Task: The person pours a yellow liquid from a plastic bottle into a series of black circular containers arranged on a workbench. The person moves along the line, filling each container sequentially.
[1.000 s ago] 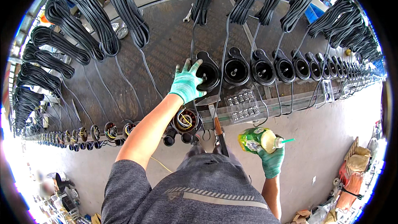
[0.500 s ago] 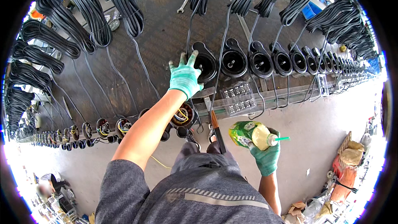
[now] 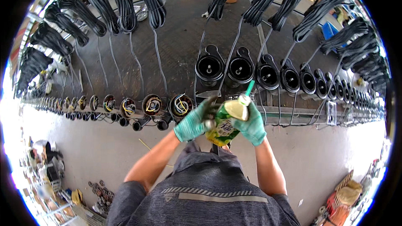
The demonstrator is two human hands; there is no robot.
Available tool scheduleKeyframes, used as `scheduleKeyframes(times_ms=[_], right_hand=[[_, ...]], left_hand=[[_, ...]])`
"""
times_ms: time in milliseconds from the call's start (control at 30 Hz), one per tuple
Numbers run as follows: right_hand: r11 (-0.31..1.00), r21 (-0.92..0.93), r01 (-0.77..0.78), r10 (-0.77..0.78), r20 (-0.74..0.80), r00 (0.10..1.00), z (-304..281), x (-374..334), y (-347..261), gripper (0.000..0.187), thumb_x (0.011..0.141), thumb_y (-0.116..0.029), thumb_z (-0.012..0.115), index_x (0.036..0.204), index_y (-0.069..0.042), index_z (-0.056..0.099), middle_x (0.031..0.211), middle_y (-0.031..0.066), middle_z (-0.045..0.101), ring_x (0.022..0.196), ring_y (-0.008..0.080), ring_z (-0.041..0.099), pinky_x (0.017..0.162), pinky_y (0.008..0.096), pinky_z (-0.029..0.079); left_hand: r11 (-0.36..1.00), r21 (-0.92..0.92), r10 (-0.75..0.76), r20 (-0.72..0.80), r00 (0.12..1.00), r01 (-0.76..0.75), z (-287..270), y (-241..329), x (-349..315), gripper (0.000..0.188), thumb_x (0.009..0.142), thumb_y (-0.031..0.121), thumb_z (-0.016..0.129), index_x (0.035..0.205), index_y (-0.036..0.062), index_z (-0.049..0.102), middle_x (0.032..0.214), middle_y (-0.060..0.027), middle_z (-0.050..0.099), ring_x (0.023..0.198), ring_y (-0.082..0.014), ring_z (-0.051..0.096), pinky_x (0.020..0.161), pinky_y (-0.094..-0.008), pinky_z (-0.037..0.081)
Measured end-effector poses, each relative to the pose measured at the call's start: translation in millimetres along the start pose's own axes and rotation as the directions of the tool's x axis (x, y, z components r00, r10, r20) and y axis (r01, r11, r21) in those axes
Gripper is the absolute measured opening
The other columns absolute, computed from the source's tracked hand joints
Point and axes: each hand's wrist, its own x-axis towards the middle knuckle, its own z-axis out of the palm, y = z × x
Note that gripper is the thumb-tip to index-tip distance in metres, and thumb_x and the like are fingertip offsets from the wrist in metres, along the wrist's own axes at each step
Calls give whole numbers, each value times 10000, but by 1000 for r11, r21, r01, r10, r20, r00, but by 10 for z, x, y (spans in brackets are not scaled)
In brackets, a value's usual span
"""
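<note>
My right hand [image 3: 253, 126], in a green-and-white work glove, is closed around a plastic bottle [image 3: 224, 126] with a green and yellow label and pale yellowish contents. The bottle is tilted, its green nozzle [image 3: 250, 88] pointing up and away from me. Against the bottle's left side is my left hand [image 3: 196, 120], gloved alike; its darkened fingers are smeared by motion, so their grip cannot be made out. Just beyond the hands stand black round housings [image 3: 210, 68], open at the top, with a metal stud inside. Left of my left hand sits a wound motor core [image 3: 181, 105] with yellow and white wires.
Bundled black cables [image 3: 150, 4] lie along the far side, each with a lead running to the near edge of the dark workbench [image 3: 180, 50]. More motor cores [image 3: 127, 106] line the left edge, more housings [image 3: 291, 79] the right. A blue bin [image 3: 331, 33] stands far right.
My left hand has drawn back from the nearest housing to the bottle. My right hand has brought the bottle up and leftward, nozzle now upward. The view has shifted.
</note>
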Motion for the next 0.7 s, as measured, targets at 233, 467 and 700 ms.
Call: scheduleKeyframes(times_ms=[233,467,700], right_hand=[[963,-246,-111,190,325,926,-134,689,617,619,859,-104,871,1376,-39,536,1217,45,703,1094,156,676,953,317,574],[946,-152,-288,324,377,867,-144,1149,752,520,898,-108,833,1359,-22,606,1231,63,728,1086,150,692,951,324,582],[909,-298,-292,376,283,882,-33,1217,600,470,890,-219,848,1284,-26,679,1128,54,756,979,134,702,868,316,584]], left_hand=[[998,24,58,-469,881,-53,323,-788,-193,1162,838,411,902,1680,83,171,1640,-111,377,1482,-232,394,1228,-408,351],[999,1,32,-601,799,-39,176,-921,-50,917,956,283,804,1660,76,254,1574,-112,468,1420,-217,466,1190,-379,401],[992,-122,-44,-630,775,-43,153,-770,35,847,935,302,827,1607,87,358,1459,-93,567,1305,-210,575,1106,-377,502]])
